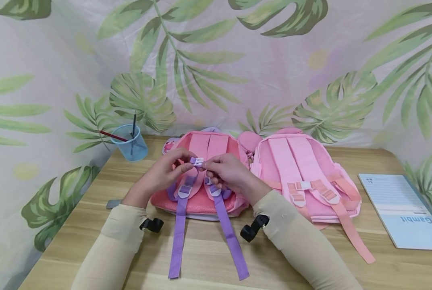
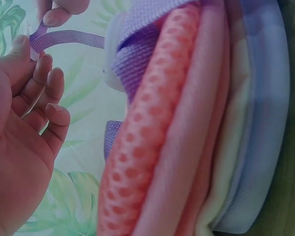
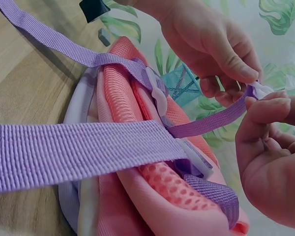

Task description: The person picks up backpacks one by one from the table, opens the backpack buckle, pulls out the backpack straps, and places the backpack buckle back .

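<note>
A white buckle on purple webbing is held up between both hands, above a coral-pink backpack with purple straps. My left hand pinches the buckle's left end and its purple strap between thumb and fingers; the left wrist view shows this hand with its other fingers curved. The right hand pinches the buckle's right end with thumb and forefinger. In the right wrist view, a purple strap runs from the backpack up to the buckle, and the right hand meets the left there.
Right of the coral backpack lies a light pink backpack with peach straps and a white buckle. A notebook lies at the far right. At the back left stands a blue mesh cup with pens. A small grey object lies near the left forearm.
</note>
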Motion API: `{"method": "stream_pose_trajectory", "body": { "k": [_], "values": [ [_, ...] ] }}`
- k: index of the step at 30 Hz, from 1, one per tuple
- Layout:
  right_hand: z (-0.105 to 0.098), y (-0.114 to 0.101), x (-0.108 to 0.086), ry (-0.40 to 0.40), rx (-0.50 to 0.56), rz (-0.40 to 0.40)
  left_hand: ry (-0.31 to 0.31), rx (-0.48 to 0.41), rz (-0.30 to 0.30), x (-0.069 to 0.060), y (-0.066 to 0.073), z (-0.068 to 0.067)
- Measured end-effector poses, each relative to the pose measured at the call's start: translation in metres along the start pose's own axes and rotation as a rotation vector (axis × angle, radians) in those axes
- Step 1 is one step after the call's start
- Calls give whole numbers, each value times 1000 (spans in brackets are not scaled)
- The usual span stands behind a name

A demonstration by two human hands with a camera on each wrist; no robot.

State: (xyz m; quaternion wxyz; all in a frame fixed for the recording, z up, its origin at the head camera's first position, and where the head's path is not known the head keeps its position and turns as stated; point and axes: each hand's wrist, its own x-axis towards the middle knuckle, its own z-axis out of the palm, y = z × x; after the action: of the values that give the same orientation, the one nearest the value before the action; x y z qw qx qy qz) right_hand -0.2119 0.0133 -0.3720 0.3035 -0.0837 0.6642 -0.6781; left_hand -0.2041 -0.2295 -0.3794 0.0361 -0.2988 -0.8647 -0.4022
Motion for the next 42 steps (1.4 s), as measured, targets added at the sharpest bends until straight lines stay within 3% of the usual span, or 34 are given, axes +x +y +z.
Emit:
{"method": "stream_pose_trajectory", "body": {
  "k": [11, 21, 25, 28, 31, 36, 42],
  "values": [
    [2, 2, 4, -30, -14, -24, -26, -12, -10, 0, -1, 2],
    [3, 0, 1, -15, 89, 13, -22, -3, 21, 1, -2, 3],
    [4, -1, 0, 6, -13, 3, -49, 44, 20, 1, -2, 2],
    [4, 0, -2, 24, -106, -13, -61, 71, 52, 2, -1, 1],
    [5, 1, -2, 39, -117, -26, -64, 78, 60, 2, 1, 2],
    [6, 1, -1, 60, -85, -37, -79, 78, -12, 0, 0, 2],
    [6, 0, -1, 85, -80, -38, -181, 84, -110, -3, -11, 3]
  ]
}}
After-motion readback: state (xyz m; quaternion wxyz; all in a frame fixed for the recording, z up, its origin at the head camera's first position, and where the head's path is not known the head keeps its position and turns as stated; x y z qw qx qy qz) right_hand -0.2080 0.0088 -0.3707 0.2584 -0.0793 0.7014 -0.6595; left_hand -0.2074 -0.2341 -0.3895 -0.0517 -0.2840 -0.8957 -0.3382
